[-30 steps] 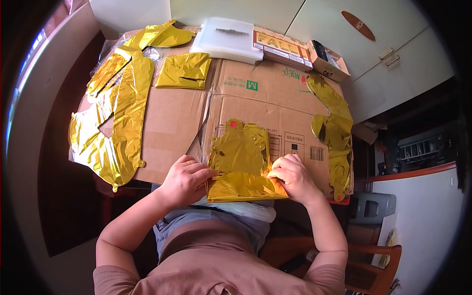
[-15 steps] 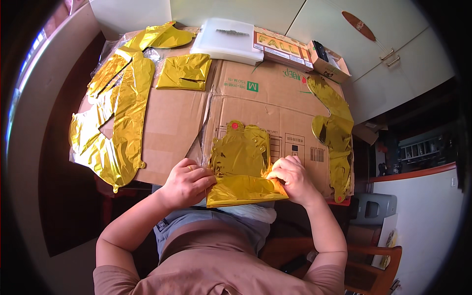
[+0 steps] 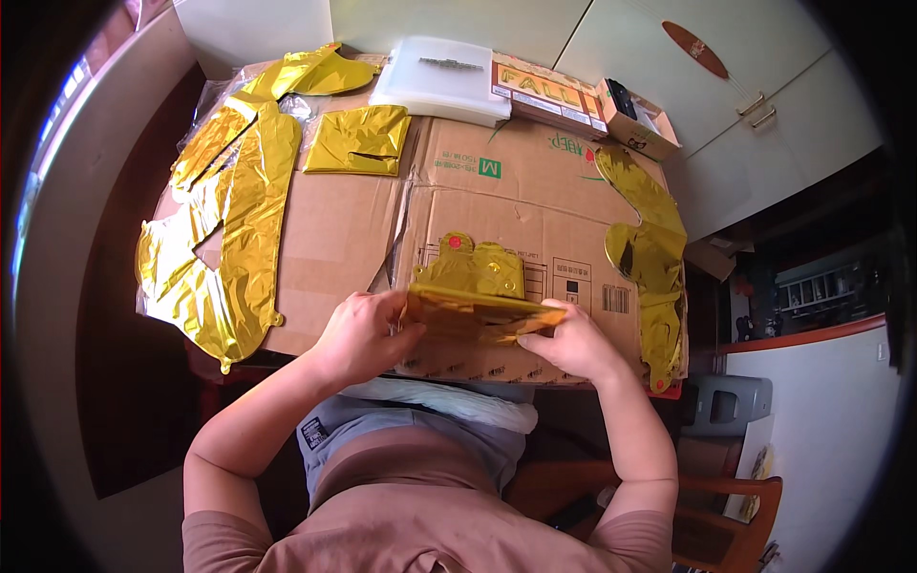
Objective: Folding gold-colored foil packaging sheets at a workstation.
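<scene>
A gold foil balloon (image 3: 466, 275) lies partly folded on the cardboard near the front edge. Its far part rests flat, with a red round spot at the top, while the near flap is raised and smeared by motion. My left hand (image 3: 365, 332) pinches the flap's left end. At the opposite end, my right hand (image 3: 570, 346) grips the foil between thumb and fingers. Farther back, to the left of centre, sits a neatly folded gold foil square (image 3: 355, 134).
Opened cardboard (image 3: 330, 239) covers the table. Large flat gold foil balloons (image 3: 244, 224) spread along the left, and another gold balloon (image 3: 657, 229) hangs over the right edge. A white plastic box (image 3: 439, 91), a printed box (image 3: 546, 91) and a small open carton (image 3: 638, 134) line the back.
Both hands have moved away from me and lifted the near flap of the foil over the far part. Bare cardboard now shows at the front edge.
</scene>
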Demonstrator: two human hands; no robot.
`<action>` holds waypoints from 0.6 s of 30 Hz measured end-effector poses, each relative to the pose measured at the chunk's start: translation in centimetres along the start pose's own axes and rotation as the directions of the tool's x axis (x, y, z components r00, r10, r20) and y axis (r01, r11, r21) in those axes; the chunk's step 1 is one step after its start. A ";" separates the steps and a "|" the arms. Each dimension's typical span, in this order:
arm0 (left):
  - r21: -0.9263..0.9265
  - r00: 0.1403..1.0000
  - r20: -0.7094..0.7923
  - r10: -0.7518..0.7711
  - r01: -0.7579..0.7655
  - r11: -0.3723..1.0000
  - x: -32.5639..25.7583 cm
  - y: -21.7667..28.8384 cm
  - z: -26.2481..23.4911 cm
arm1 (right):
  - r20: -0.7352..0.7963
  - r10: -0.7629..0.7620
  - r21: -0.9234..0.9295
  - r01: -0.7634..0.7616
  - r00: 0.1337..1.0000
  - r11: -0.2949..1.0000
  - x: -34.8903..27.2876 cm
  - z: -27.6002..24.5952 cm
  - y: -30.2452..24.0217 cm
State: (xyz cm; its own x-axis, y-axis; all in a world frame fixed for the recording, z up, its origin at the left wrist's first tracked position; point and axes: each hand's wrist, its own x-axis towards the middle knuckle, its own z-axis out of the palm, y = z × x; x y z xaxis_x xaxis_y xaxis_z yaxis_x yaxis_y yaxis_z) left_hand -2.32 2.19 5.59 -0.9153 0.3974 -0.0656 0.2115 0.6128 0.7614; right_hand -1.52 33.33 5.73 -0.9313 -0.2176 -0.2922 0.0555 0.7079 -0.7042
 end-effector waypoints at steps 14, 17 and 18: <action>-0.020 0.972 -0.078 -0.222 0.221 0.975 1.5 0.3 1.0 | 0.024 0.217 0.000 -0.217 0.976 0.976 1.8 0.0 1.0; 0.012 0.978 -0.101 -0.181 0.183 0.983 1.5 -0.3 1.2 | -0.011 0.203 -0.010 -0.203 0.979 0.979 1.8 0.1 0.1; 0.006 0.978 -0.118 -0.172 0.174 0.985 1.5 -0.6 1.5 | -0.009 0.208 -0.024 -0.208 0.978 0.978 1.7 -0.1 -0.2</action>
State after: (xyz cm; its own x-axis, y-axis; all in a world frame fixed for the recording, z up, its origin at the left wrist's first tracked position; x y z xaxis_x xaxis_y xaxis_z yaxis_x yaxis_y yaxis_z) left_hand -3.30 3.44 4.11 -0.9720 0.2026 -0.1194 0.0507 0.6764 0.7347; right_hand -3.15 32.82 5.44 -0.9024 -0.0596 -0.4268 0.2398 0.7535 -0.6121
